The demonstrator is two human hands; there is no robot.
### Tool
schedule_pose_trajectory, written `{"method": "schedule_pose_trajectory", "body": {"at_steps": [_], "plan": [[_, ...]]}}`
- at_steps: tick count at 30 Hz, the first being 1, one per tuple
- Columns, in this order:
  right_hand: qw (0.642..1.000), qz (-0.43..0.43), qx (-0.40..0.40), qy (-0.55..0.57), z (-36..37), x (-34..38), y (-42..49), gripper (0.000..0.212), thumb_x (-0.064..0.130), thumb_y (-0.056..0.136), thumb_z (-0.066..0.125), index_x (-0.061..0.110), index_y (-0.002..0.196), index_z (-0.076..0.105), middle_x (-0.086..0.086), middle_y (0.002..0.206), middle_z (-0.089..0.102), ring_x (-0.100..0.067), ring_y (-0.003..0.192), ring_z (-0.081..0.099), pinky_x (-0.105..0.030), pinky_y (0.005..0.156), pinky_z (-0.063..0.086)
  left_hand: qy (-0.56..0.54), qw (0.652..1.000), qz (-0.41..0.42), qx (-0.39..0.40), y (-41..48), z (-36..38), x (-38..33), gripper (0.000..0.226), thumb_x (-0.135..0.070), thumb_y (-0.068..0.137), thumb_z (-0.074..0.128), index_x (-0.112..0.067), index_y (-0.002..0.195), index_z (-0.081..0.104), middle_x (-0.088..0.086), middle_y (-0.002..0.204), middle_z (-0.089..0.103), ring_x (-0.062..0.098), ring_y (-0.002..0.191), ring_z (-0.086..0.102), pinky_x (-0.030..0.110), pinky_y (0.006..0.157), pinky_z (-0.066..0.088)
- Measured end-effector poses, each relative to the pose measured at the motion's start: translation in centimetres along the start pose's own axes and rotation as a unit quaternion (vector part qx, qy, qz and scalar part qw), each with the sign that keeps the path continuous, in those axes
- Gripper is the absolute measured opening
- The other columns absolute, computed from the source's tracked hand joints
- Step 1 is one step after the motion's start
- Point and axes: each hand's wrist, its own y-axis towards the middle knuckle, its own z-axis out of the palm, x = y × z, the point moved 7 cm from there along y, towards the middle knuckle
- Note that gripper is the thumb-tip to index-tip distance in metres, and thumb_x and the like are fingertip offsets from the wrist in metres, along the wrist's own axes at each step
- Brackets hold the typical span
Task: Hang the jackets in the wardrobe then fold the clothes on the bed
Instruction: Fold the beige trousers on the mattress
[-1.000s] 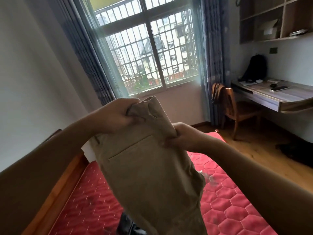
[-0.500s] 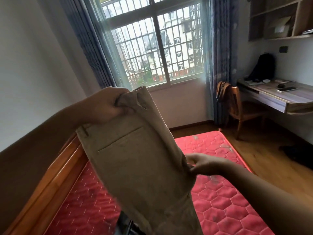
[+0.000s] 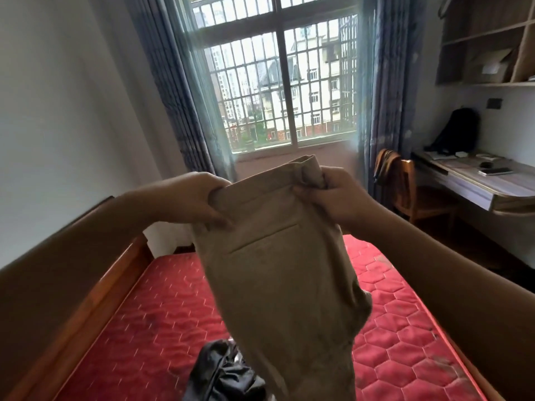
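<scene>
The tan trousers [image 3: 278, 270] hang in the air over the red bed [image 3: 144, 314], in the middle of the view, and both hands hold them up by the top band. They hide the middle of the bed and a bit of the wall under the window [image 3: 278, 91]. A heap of black clothes [image 3: 223, 371] lies on the near part of the bed, just left of the hanging trouser legs, and the legs cover its right side. The bed has a wooden side board [image 3: 95, 299] along the left. Far off, blue curtains [image 3: 173, 96] hang on both sides of the window. On the right stands a wooden chair [image 3: 411, 186] with some cloth over its back, next to a desk [image 3: 477, 180]. A black backpack [image 3: 457, 131] and a phone [image 3: 495, 171] sit on the desk, and shelves [image 3: 486, 39] are on the wall above it. The left hand [image 3: 191, 201] grips the left end of the band, with the thumb on the front of the cloth. The right hand [image 3: 335, 195] is curled tight round the bunched right end. The trousers are plain tan with a flat pocket sewn on the side that faces us. The top band slants up to the right. The cloth hangs down loose and a bit wrinkled, and the legs run out of view at the bottom.
</scene>
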Motion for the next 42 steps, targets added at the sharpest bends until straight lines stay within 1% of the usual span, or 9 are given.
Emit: {"method": "schedule_pose_trajectory", "body": {"at_steps": [5, 10, 17, 20, 22, 26, 31, 35, 42], "plan": [[0.999, 0.035, -0.014, -0.018, -1.9, -0.4, -0.6, 0.005, 0.009, 0.09, 0.073, 0.006, 0.093, 0.074, -0.008, 0.09, 0.076, -0.02, 0.086, 0.07, -0.044, 0.086, 0.057, -0.097, 0.991, -0.001, -0.091, -1.3, 0.5, 1.6, 0.023, -0.033, 0.076, 0.086, -0.024, 0.092, 0.072, -0.001, 0.082, 0.07, 0.019, 0.072, 0.067, 0.033, 0.062, 0.056], [0.998, 0.04, -0.054, -0.017, -3.7, 0.3, -2.0, 0.018, 0.011, 0.092, 0.071, 0.0, 0.105, 0.072, -0.02, 0.106, 0.074, -0.04, 0.105, 0.068, -0.055, 0.094, 0.054, -0.218, 0.952, 0.003, -0.215, -2.2, 1.0, 1.1, 0.038, -0.002, 0.077, 0.082, -0.021, 0.109, 0.072, -0.006, 0.095, 0.075, 0.006, 0.087, 0.07, 0.017, 0.073, 0.054], [0.994, 0.03, -0.101, 0.0, -5.1, 3.1, -5.4, 0.023, 0.01, 0.089, 0.073, 0.004, 0.111, 0.071, -0.018, 0.109, 0.074, -0.04, 0.106, 0.069, -0.061, 0.096, 0.052, -0.29, 0.885, 0.017, -0.364, -5.1, 0.6, -2.7, 0.04, -0.002, 0.083, 0.077, -0.012, 0.119, 0.064, 0.007, 0.104, 0.073, 0.023, 0.097, 0.07, 0.035, 0.084, 0.06], [0.991, 0.01, -0.131, -0.012, -5.1, 4.7, -7.7, 0.016, 0.01, 0.089, 0.073, 0.011, 0.104, 0.075, -0.015, 0.106, 0.076, -0.037, 0.103, 0.07, -0.057, 0.095, 0.055, -0.277, 0.874, 0.042, -0.397, -7.1, 0.1, -4.8, 0.036, -0.006, 0.082, 0.079, -0.011, 0.114, 0.064, -0.003, 0.099, 0.071, 0.004, 0.087, 0.069, 0.022, 0.077, 0.056], [0.991, -0.003, -0.137, -0.003, -4.6, 6.0, -9.5, 0.013, 0.012, 0.087, 0.074, 0.017, 0.099, 0.078, -0.01, 0.104, 0.077, -0.032, 0.1, 0.073, -0.047, 0.09, 0.059, -0.294, 0.864, 0.053, -0.405, -8.8, -0.1, -5.7, 0.036, -0.006, 0.081, 0.08, -0.011, 0.112, 0.064, -0.007, 0.094, 0.071, -0.001, 0.083, 0.068, 0.016, 0.074, 0.055], [0.992, -0.026, -0.12, 0.029, -2.7, 10.0, -13.6, 0.02, 0.026, 0.078, 0.076, 0.025, 0.098, 0.08, -0.004, 0.103, 0.078, -0.02, 0.094, 0.075, -0.026, 0.075, 0.059, -0.383, 0.827, 0.074, -0.405, -13.3, -0.1, -7.0, 0.036, -0.008, 0.079, 0.079, -0.01, 0.113, 0.066, -0.004, 0.091, 0.076, 0.006, 0.082, 0.073, 0.02, 0.069, 0.058], [0.991, -0.037, -0.128, 0.022, -0.6, 14.4, -17.8, 0.023, 0.029, 0.075, 0.077, 0.027, 0.098, 0.081, -0.004, 0.104, 0.078, -0.022, 0.096, 0.075, -0.03, 0.077, 0.06, -0.481, 0.771, 0.096, -0.407, -18.4, -0.3, -8.9, 0.035, -0.016, 0.075, 0.077, -0.015, 0.108, 0.068, -0.008, 0.088, 0.077, 0.005, 0.077, 0.073, 0.019, 0.057, 0.056], [0.988, -0.047, -0.143, 0.018, 1.0, 16.7, -20.5, 0.021, 0.026, 0.071, 0.075, 0.028, 0.091, 0.082, -0.003, 0.1, 0.078, -0.021, 0.093, 0.075, -0.029, 0.077, 0.06, -0.546, 0.736, 0.114, -0.385, -21.0, 0.5, -9.7, 0.032, -0.02, 0.07, 0.077, -0.015, 0.101, 0.069, -0.002, 0.089, 0.077, 0.012, 0.08, 0.073, 0.022, 0.067, 0.058], [0.988, -0.032, -0.143, 0.042, 2.3, 16.3, -22.5, 0.023, 0.027, 0.066, 0.073, 0.03, 0.086, 0.083, 0.002, 0.095, 0.079, -0.015, 0.088, 0.076, -0.023, 0.071, 0.059, -0.586, 0.715, 0.103, -0.367, -22.4, 2.5, -9.4, 0.03, -0.024, 0.067, 0.079, -0.021, 0.096, 0.074, 0.0, 0.086, 0.076, 0.014, 0.077, 0.072, 0.024, 0.066, 0.059]]}}
